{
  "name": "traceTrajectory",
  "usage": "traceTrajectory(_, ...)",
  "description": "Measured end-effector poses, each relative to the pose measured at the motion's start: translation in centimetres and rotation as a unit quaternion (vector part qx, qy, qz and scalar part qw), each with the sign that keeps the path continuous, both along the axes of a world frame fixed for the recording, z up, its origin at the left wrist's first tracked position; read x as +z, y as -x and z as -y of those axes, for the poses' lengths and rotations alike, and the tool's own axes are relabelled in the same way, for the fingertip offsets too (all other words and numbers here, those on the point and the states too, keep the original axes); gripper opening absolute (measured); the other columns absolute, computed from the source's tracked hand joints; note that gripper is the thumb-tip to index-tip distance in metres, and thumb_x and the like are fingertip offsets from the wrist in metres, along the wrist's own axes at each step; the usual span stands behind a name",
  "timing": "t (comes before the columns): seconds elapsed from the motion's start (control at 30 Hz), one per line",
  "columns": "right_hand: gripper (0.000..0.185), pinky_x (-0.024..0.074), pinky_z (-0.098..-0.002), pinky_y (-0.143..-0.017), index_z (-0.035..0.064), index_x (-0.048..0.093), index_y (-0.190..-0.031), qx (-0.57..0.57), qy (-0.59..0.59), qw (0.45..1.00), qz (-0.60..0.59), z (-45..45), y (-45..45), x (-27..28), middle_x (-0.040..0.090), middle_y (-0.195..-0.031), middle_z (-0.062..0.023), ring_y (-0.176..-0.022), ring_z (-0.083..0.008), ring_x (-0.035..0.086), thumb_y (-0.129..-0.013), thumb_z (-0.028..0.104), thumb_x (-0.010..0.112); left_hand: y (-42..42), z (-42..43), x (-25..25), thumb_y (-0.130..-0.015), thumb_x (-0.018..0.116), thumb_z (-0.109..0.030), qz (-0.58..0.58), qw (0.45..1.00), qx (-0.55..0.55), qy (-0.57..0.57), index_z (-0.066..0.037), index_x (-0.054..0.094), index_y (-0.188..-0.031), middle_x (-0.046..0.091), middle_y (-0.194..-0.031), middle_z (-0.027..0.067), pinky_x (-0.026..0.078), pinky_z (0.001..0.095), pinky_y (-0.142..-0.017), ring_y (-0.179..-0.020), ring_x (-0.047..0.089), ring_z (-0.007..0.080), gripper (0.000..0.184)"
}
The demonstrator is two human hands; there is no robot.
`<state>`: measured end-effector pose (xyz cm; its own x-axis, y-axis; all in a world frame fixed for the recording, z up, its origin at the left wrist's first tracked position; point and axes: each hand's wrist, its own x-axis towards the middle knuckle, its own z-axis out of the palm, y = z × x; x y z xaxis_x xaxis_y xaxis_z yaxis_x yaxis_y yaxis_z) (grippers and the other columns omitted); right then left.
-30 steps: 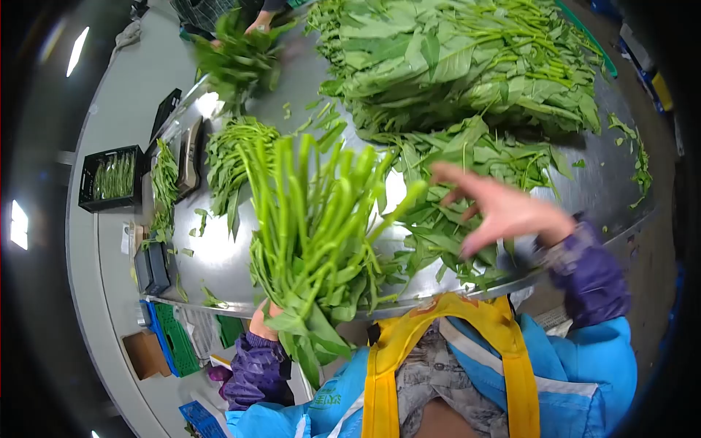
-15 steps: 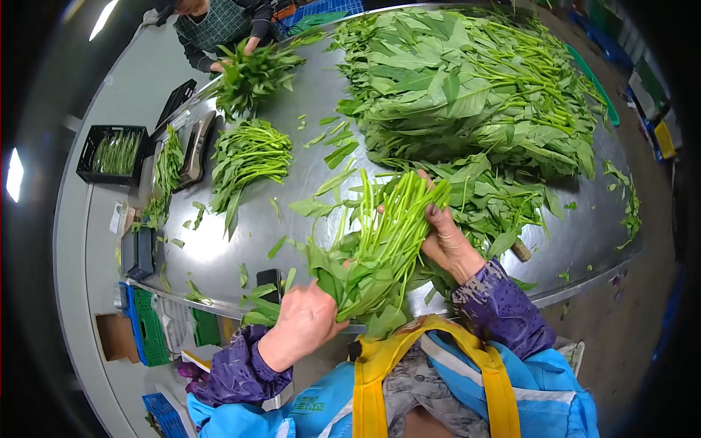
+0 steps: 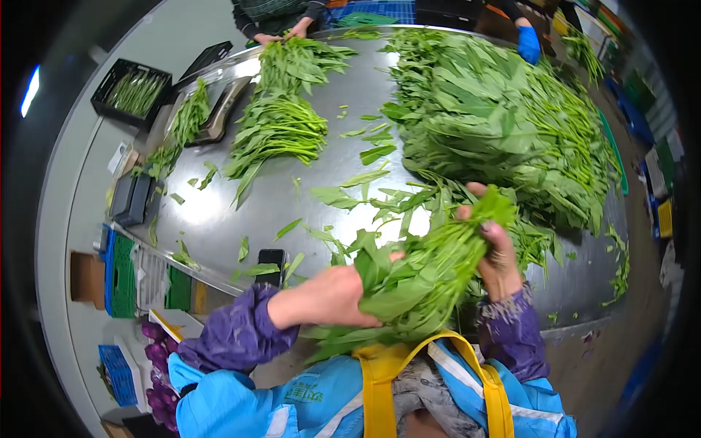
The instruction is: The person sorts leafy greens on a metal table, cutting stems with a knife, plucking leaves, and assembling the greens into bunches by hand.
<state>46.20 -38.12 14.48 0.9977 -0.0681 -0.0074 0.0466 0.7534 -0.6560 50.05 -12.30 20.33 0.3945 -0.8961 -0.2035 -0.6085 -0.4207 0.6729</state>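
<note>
A bunch of leafy green stems (image 3: 438, 266) is between my two hands, above the near edge of the metal table (image 3: 212, 241). My left hand (image 3: 332, 296) is closed round its leafy lower part. At the cut stem ends, my right hand (image 3: 496, 252) curls its thumb and fingers round the bunch. Just beyond lies a large pile of the same greens (image 3: 496, 124). A smaller bundle (image 3: 281, 131) rests at the left, and loose leaves lie between. Near my left forearm is a black phone (image 3: 271, 267).
Far left stand a scale (image 3: 223, 113) and a black crate (image 3: 131, 91) of greens. A co-worker's hands (image 3: 286, 33) hold greens across the table; another person's blue-gloved hand (image 3: 528, 44) is by the pile. Purple bags (image 3: 159, 365) sit lower left.
My right hand has come in from the side and closed on the stem ends. The bunch has shifted right and tilted. Across the table, the co-worker's greens have been lowered beside the small bundle.
</note>
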Motion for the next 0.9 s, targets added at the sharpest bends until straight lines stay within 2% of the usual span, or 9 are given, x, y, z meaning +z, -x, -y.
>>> traceTrajectory(0.1,0.061,0.0478,-0.0311,-0.079,0.0069,0.039,-0.124,-0.15,0.169,0.973,0.054,1.4,1.5,6.5,0.057,-0.089,-0.006,-0.091,-0.0161,0.055,-0.07,0.017,0.065,-4.0,-1.7,-3.3,-0.065,0.075,-0.026,-0.348,0.926,0.119,0.083,-0.009,0.022,-0.137,0.036,-0.133,0.0176,0.033,0.0333,-0.098,-0.116,0.043,0.0271,0.091)
traceTrajectory(0.3,0.045,0.0468,-0.0322,-0.078,0.0087,0.042,-0.118,-0.186,0.24,0.95,0.075,7.6,-2.2,8.8,0.053,-0.097,-0.0053,-0.089,-0.0153,0.054,-0.077,0.017,0.06,-7.0,-2.1,-10.2,-0.068,0.073,-0.032,-0.09,0.96,-0.113,-0.238,-0.007,0.034,-0.131,0.054,-0.114,0.0201,0.041,0.0356,-0.09,-0.105,0.053,0.0277,0.078)
traceTrajectory(0.37,0.042,0.0463,-0.032,-0.079,0.0089,0.042,-0.117,-0.221,0.28,0.918,0.175,6.7,-2.1,11.2,0.053,-0.096,-0.0061,-0.088,-0.0151,0.053,-0.079,0.017,0.058,-8.9,-1.9,-8.4,-0.072,0.066,-0.037,-0.163,0.977,0.112,-0.077,-0.002,0.048,-0.119,0.057,-0.109,0.0213,0.043,0.0375,-0.086,-0.099,0.055,0.0316,0.061)
traceTrajectory(0.4,0.044,0.0436,-0.0328,-0.087,0.0077,0.041,-0.12,-0.163,0.197,0.939,0.228,7.6,-2.3,11.9,0.053,-0.102,-0.0053,-0.097,-0.0169,0.051,-0.08,0.017,0.056,-8.3,-2.3,-10.6,-0.075,0.063,-0.03,0.156,0.955,0.247,0.05,-0.004,0.053,-0.113,0.058,-0.106,0.0188,0.043,0.0363,-0.085,-0.096,0.057,0.0296,0.048)
traceTrajectory(0.43,0.043,0.0425,-0.0337,-0.089,0.0079,0.041,-0.119,-0.286,0.141,0.943,0.089,5.5,-2.0,13.4,0.053,-0.1,-0.0046,-0.097,-0.0177,0.051,-0.079,0.017,0.055,-7.4,-2.1,-9.1,-0.075,0.063,-0.03,0.144,0.958,0.243,0.05,-0.004,0.053,-0.113,0.058,-0.106,0.0188,0.043,0.0363,-0.085,-0.096,0.057,0.0296,0.048)
traceTrajectory(0.7,0.033,0.0435,-0.0342,-0.081,0.0043,0.044,-0.105,-0.163,0.387,0.851,0.315,-1.1,-8.3,12.6,0.057,-0.09,-0.0092,-0.088,-0.0197,0.054,-0.075,0.011,0.058,-5.8,-3.6,2.3,-0.086,0.053,-0.036,-0.305,0.933,0.138,0.131,-0.001,0.053,-0.116,0.051,-0.12,0.0149,0.037,0.0383,-0.095,-0.109,0.05,0.0269,0.046)
traceTrajectory(0.8,0.019,0.0472,-0.0361,-0.071,0.003,0.047,-0.096,-0.093,0.294,0.852,0.424,-5.7,-8.6,13.6,0.059,-0.085,-0.0122,-0.08,-0.0221,0.056,-0.082,0.014,0.055,-4.0,-3.1,1.3,-0.079,0.051,-0.058,-0.599,0.769,-0.059,0.215,0.001,0.042,-0.126,0.047,-0.125,0.0177,0.039,0.036,-0.093,-0.113,0.048,0.0249,0.076)
traceTrajectory(0.83,0.014,0.0466,-0.0351,-0.065,0.0048,0.052,-0.088,-0.124,0.62,0.647,0.426,-5.7,-7.1,15.2,0.061,-0.088,-0.0129,-0.078,-0.022,0.056,-0.08,0.015,0.057,-3.7,-2.9,1.2,-0.075,0.05,-0.065,-0.624,0.736,-0.031,0.263,0.001,0.036,-0.13,0.046,-0.126,0.0185,0.038,0.0372,-0.094,-0.115,0.046,0.025,0.087)
traceTrajectory(0.9,0.015,0.0441,-0.0334,-0.064,0.0134,0.057,-0.081,-0.126,0.642,0.523,0.546,-8.0,-6.1,15.4,0.064,-0.096,-0.005,-0.072,-0.0193,0.054,-0.067,0.012,0.064,-2.6,-2.7,-1.0,-0.065,0.044,-0.078,-0.638,0.694,0.025,0.333,-0.003,0.022,-0.137,0.04,-0.131,0.0158,0.034,0.0422,-0.097,-0.12,0.041,0.025,0.107)
